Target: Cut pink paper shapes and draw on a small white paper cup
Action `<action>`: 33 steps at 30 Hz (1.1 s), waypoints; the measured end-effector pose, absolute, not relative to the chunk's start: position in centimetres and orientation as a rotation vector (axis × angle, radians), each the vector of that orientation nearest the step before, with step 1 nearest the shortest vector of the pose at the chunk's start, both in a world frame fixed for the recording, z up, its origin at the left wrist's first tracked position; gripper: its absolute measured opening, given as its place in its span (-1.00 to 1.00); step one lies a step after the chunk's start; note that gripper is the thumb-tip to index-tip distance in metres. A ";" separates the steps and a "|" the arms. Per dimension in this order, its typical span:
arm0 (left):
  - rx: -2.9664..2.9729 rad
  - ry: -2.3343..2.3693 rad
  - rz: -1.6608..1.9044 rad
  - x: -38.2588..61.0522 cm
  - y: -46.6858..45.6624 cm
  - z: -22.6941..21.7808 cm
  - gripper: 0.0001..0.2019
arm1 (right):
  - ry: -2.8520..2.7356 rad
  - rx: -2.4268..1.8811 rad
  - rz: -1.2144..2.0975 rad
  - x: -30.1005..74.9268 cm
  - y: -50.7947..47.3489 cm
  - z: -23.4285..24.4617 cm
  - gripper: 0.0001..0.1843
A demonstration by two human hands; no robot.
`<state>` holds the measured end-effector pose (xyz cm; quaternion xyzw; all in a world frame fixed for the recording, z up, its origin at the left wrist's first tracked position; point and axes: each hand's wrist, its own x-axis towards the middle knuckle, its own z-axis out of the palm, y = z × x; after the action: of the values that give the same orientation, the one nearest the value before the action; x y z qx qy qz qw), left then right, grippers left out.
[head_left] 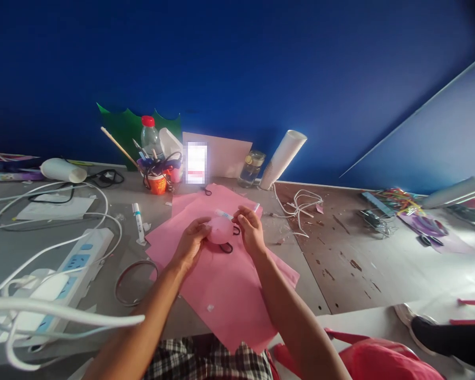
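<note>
Left hand (pixel 192 238) curled around the left side of a small round pink paper piece (pixel 219 231), fingers gripping its edge. Right hand (pixel 250 228) pinches the right side of the same piece, thumb and fingers closed on it; a small clear strip, looks like tape (pixel 224 214), sits at the top edge of the piece between the two hands. Black elastic loops (pixel 227 248) hang just under the piece, touching it or nearly so, can't tell which. Piece is held just above the pink paper sheets (pixel 221 295), which lie spread on the grey table (pixel 103 211) in front of the person.

Left of the sheets: a marker pen (pixel 137 220) lying flat, a thin ring hoop (pixel 132 282) near the left forearm, further left a white power strip (pixel 73 272) with white cables (pixel 43 311) running over it. Behind the sheets: orange cup with pens and brushes (pixel 157 182), red-capped water bottle (pixel 150 136), white card (pixel 225 155) leaning on the blue wall, glass jar (pixel 252 168), tilted stack of white paper cups (pixel 283 158). Right of the sheets: loose white cord (pixel 301 206) on a worn brown surface, well apart from the hands.
</note>
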<state>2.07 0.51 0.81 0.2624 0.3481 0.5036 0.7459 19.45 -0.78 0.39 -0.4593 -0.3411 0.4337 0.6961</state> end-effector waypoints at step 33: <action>0.615 0.723 1.142 1.0 0.9 0.7 -0.65 | -1.466 -2.265 -0.696 36.1 11.0 18.4 -0.59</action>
<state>0.99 0.92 0.67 0.2800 0.3291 0.5199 0.7369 36.10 11.01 18.36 -0.8002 -0.5179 -0.2457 0.1765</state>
